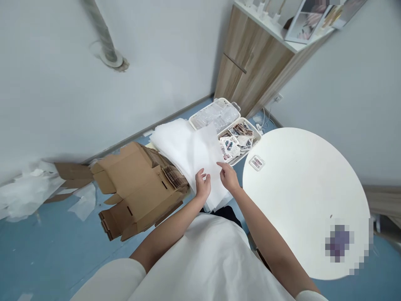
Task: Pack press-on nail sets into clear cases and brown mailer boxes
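Arms stretched forward, we bring our left hand (203,187) and right hand (229,177) close together, yet apart, over a stack of white packing sheets (175,136). Our left fingers curl loosely with a gap at the thumb; our right index finger extends across the stack, though we cannot tell whether it grips. The smooth, translucent-edged sheets lie between flattened cardboard boxes (134,171) and a packet-filled bin (254,128).
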Motion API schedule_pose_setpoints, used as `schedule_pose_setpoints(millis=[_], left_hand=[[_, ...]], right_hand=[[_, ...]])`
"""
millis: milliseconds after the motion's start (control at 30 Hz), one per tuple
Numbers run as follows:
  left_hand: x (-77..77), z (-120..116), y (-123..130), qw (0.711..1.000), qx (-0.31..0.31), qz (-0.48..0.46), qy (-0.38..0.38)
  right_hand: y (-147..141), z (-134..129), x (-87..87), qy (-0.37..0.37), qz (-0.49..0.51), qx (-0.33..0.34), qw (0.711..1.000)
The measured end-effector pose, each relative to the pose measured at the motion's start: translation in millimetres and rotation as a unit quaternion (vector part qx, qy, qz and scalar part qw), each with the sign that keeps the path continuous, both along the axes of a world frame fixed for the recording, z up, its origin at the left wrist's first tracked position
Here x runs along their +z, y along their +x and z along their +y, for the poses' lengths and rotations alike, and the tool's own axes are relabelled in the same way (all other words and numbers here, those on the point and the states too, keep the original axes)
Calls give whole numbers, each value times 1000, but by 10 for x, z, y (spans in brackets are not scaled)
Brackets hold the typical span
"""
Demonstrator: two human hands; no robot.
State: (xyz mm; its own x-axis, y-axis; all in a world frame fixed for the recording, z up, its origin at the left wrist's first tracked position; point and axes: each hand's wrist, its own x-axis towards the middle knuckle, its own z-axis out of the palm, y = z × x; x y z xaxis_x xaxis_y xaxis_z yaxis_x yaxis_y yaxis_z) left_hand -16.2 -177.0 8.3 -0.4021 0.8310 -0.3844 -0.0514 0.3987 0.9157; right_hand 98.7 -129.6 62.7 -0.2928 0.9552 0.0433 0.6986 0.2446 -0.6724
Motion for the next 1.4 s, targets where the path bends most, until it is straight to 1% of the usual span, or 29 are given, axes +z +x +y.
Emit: schedule_pose_setpoints(millis=[133,233,300,400,467,533,633,733,867,933,1000,1100,1167,1233,1267,1300,1367,1400], left_hand=[[152,8,157,992,-29,115,31],[258,21,324,982,-44,184,10],[292,9,466,982,-69,174,-3],[295,-50,741,988,-134,75,11],[281,-113,967,982,-190,6,19],[256,-185,1216,970,-243,-24,19],[192,-281,1596,954,-297,-10,21],[101,-344,1937,933,-357,39,20],[2,-392,2278,895,-430,118,3],[-23,-408,2396,878,-453,155,-3],[-40,-416,2485,863,-469,187,-5],[-55,-410,2574,840,-494,222,-5],[-51,-406,2603,828,-502,249,3],[-29,-415,2600,812,-504,290,44],[-10,-427,2586,797,-511,312,78],[12,-443,2566,776,-524,333,114],[55,-486,2512,715,-575,362,168],[72,-511,2483,682,-605,368,181]], right_hand=[[279,-162,147,24,37,-75,996],[581,-356,241,22,78,-150,985],[821,-532,280,6,111,-206,972],[1211,-862,288,-32,150,-287,946],[1473,-1109,254,-55,167,-340,924],[1729,-1358,188,-72,186,-389,899],[2103,-1705,39,-90,215,-442,866],[2453,-2006,-154,-110,212,-480,844],[2830,-2323,-418,-136,171,-498,839],[2954,-2431,-520,-150,142,-498,842],[3028,-2496,-586,-162,107,-485,853],[3054,-2531,-616,-163,22,-463,871],[3035,-2543,-601,-157,-53,-460,872],[3009,-2564,-576,-152,-112,-440,878],[2999,-2579,-564,-151,-130,-420,885],[2992,-2594,-554,-152,-140,-395,895],[2992,-2623,-543,-157,-148,-347,913],[2998,-2633,-542,-159,-147,-329,919]])
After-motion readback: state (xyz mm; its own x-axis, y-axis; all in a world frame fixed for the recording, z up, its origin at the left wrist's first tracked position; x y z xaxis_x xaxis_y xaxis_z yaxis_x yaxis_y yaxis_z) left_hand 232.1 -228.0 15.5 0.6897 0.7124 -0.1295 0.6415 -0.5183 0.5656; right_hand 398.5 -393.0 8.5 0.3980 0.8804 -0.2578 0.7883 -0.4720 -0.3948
